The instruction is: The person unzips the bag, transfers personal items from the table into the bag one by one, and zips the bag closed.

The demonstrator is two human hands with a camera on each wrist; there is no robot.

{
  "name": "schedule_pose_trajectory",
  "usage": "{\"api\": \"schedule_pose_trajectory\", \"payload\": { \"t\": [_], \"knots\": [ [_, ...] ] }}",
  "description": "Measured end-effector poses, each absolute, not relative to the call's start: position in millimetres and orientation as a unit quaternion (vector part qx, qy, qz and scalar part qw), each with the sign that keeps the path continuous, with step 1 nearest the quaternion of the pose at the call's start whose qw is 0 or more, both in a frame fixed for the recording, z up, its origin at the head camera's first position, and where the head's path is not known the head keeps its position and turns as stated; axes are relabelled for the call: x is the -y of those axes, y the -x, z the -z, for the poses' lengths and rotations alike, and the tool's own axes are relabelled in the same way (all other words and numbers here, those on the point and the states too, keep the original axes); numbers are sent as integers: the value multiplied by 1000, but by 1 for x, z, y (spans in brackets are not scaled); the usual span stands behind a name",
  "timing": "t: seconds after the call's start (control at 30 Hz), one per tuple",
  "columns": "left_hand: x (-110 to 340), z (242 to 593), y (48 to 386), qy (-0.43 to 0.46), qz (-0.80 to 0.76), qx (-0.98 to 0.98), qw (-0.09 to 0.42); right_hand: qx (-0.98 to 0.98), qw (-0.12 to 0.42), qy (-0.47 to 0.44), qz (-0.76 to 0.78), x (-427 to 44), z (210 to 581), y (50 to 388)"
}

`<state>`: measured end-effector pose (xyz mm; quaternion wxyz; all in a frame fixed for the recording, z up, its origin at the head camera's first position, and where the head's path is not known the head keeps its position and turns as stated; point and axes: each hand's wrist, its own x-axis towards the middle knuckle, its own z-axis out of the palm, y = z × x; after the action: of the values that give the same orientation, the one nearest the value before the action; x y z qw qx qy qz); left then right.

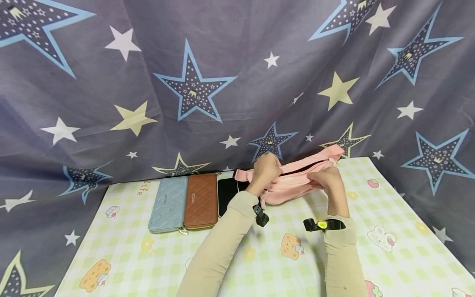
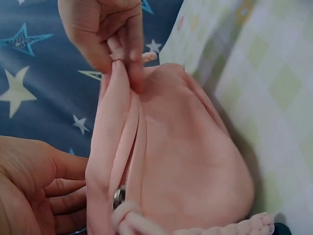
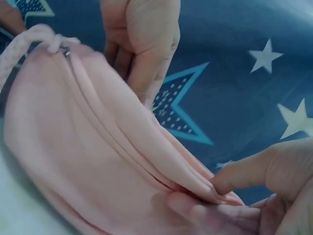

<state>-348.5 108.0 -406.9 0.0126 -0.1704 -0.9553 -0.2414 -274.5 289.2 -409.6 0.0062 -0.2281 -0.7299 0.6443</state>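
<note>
Dark starry curtain (image 1: 289,95) fills the whole back of my setup, with a green-checked tablecloth (image 1: 167,264) spread out in front. Biggest thing on it is the pink bag (image 1: 287,189), up near the curtain, right of centre, right between my hands. Over to its left, a blue wallet (image 1: 168,204) and a brown wallet (image 1: 202,200) lie side by side. My right hand (image 1: 328,179) is pinching the bag's upper edge at the right end, thumb against fingers. Left hand (image 1: 267,171) is at the back of the left end with bent fingers, but the tips are hidden, so can't tell if it's actually gripping. Black phone (image 1: 227,192) lies just beside the brown wallet, partly behind my sleeve. Smallest bit: a braided cord (image 3: 36,32) at the zip's left end. There's a dark opening (image 1: 302,169) along the top, so I'd guess I'm at the bag-opening step. Next move probably calls for a steady right pinch while the left spreads the mouth wider.
</note>
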Motion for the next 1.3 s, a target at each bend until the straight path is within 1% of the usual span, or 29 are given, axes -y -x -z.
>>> {"api": "schedule_pose_trajectory", "payload": {
  "t": [0.17, 0.33, 0.4, 0.53, 0.67, 0.77, 1.0, 1.17, 1.3],
  "knots": [
    [-106, 399, 338, 174, 247, 953, 10, 763, 60, 217, -606, -290, 390, 264],
    [-102, 389, 326, 185, 268, 946, 8, 780, 90, 181, -591, -286, 365, 255],
    [-101, 386, 321, 192, 286, 939, 0, 797, 102, 169, -571, -284, 356, 251],
    [-102, 381, 311, 204, 333, 920, -24, 825, 145, 132, -530, -281, 341, 244],
    [-106, 380, 299, 201, 383, 900, -52, 863, 186, 84, -463, -280, 329, 242],
    [-111, 383, 291, 202, 415, 885, -56, 892, 212, 61, -394, -280, 320, 240],
    [-129, 390, 281, 200, 507, 835, -72, 917, 269, 53, -291, -275, 305, 238],
    [-143, 392, 282, 195, 544, 814, -55, 913, 307, 62, -262, -268, 299, 237],
    [-151, 393, 284, 192, 572, 796, -35, 901, 354, 55, -243, -260, 297, 239]
  ]
}}
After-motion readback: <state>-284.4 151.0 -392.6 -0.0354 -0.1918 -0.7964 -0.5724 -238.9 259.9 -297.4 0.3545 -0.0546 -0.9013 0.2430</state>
